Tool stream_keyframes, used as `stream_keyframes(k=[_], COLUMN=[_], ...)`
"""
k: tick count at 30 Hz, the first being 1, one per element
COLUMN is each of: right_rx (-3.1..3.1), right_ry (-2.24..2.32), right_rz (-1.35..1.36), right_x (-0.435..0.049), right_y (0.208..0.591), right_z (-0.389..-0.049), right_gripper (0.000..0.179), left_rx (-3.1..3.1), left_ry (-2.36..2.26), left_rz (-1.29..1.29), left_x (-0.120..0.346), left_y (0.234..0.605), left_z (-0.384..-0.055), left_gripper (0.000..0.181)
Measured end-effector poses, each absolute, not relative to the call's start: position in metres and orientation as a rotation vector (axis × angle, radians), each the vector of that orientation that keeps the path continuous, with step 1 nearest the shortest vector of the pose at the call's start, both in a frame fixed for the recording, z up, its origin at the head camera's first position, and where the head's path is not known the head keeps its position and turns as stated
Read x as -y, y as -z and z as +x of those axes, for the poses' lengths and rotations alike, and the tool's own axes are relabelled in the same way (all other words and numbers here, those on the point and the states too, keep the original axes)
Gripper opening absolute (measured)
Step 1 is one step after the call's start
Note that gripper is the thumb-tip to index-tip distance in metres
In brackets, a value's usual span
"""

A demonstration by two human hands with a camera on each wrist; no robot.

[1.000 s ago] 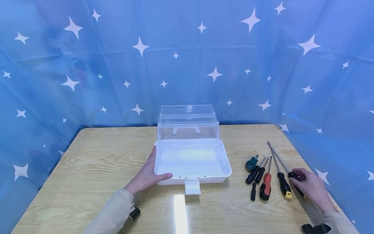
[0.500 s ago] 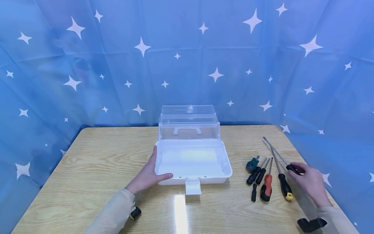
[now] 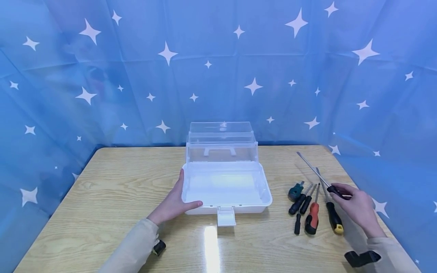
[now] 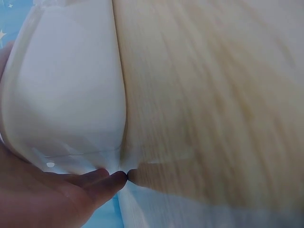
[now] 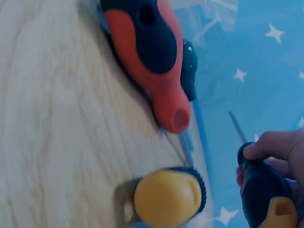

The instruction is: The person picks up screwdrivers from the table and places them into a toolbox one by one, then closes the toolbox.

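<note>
My right hand (image 3: 356, 204) pinches a long screwdriver by its black handle (image 3: 335, 190), shaft slanting to the far left. Close up in the right wrist view, its black grip (image 5: 259, 185) with a yellow end lies under thumb and fingers. A second black-and-yellow screwdriver (image 3: 334, 218) is on the table just below it, its yellow butt (image 5: 166, 199) towards the wrist camera. At the left front corner of a white plastic toolbox (image 3: 225, 189), my left hand (image 3: 174, 203) holds on, thumb over the front rim. Its fingers lie along the box's side wall (image 4: 71, 85).
A red-and-black screwdriver (image 3: 312, 220), a stubby green one (image 3: 295, 190) and several small black screwdrivers (image 3: 306, 204) lie between the toolbox and the right hand. The toolbox's clear lid (image 3: 222, 138) stands raised at the back, and its latch (image 3: 226, 217) hangs forward. A starry blue curtain (image 3: 218, 76) borders the table.
My right hand has lifted the long screwdriver and carried it left and away from me, its shaft now passing over the other black-and-yellow one's shaft. My left hand keeps its place on the toolbox.
</note>
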State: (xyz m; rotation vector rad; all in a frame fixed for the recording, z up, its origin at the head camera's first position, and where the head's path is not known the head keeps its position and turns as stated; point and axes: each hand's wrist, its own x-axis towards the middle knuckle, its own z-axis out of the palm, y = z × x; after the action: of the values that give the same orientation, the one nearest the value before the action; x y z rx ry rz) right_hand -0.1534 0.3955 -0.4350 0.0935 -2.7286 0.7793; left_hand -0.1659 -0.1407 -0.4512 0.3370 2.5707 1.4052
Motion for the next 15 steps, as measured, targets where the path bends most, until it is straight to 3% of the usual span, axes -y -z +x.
stream_keyframes(k=[15], right_rx=[2.648], right_ry=[-0.940], right_rz=[0.215], right_x=[-0.369], right_y=[0.426], right_z=[-0.155], right_gripper=[0.032], left_rx=[-2.557], left_ry=[-1.396], left_rz=[0.325], left_x=[0.141], left_y=[0.449], left_z=[-0.165], left_gripper=[0.125])
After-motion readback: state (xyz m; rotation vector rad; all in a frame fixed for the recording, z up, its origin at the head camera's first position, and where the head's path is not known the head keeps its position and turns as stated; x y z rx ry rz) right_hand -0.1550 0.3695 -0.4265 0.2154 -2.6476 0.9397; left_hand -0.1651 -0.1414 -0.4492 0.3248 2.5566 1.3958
